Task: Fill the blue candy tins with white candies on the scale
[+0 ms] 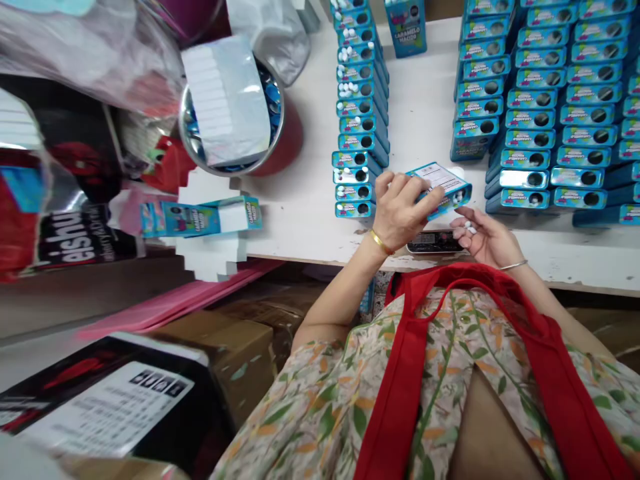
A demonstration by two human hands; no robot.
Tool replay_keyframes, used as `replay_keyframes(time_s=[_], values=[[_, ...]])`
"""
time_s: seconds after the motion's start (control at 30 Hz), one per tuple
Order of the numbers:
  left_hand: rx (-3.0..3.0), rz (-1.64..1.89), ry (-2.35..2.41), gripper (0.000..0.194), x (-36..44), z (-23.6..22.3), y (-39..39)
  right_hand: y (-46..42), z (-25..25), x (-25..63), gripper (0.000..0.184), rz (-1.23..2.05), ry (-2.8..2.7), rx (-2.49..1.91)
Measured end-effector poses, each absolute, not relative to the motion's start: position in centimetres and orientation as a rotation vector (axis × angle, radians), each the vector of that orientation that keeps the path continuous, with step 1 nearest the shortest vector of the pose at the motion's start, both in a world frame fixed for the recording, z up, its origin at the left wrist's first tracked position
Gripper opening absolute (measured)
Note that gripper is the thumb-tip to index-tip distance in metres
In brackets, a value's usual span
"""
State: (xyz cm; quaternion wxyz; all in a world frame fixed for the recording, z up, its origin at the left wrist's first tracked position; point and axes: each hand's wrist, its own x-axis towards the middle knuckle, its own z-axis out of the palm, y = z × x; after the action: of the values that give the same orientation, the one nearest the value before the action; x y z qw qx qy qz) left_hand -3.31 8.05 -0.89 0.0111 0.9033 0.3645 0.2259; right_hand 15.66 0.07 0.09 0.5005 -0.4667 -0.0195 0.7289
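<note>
My left hand, with a gold bangle at the wrist, grips a blue candy box from its near left side. The box is tilted, a white printed panel facing up and its end turned toward my right hand. Just right of that end is my right hand, palm up with curled fingers. Several small white pieces lie in its fingers; their exact kind is too small to tell. Beneath both hands, a small black device lies at the table edge, partly hidden.
Left of my hands runs a row of blue boxes with white tips showing on top. More rows of boxes stand at right. A single box is at the back. A red metal bucket and unfolded cartons lie left.
</note>
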Motion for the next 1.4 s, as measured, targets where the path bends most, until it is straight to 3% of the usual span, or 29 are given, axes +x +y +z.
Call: replay_keyframes(time_s=[0.37,0.83,1.0,1.23,1.4], values=[[2.808,0.740,1.166,0.023,-4.7,0.5,7.5,1.1,1.5,14.8,0.013,1.772,-0.165,-1.026],[2.773,0.636,0.974,0.024,-4.6,-1.9,7.8,1.7,0.4,14.1,0.015,1.736,-0.180,-1.230],[2.787,0.565,0.940,0.022,-4.7,-1.9,8.1,1.5,0.0,14.3,0.003,1.778,-0.136,-1.195],[2.951,0.699,0.918,0.024,-4.8,-1.9,8.1,1.2,-0.6,14.9,0.012,1.839,-0.120,-1.119],[2.698,0.933,1.092,0.036,-5.0,-0.8,13.9,0.2,-1.5,15.6,0.026,1.814,-0.198,-1.146]])
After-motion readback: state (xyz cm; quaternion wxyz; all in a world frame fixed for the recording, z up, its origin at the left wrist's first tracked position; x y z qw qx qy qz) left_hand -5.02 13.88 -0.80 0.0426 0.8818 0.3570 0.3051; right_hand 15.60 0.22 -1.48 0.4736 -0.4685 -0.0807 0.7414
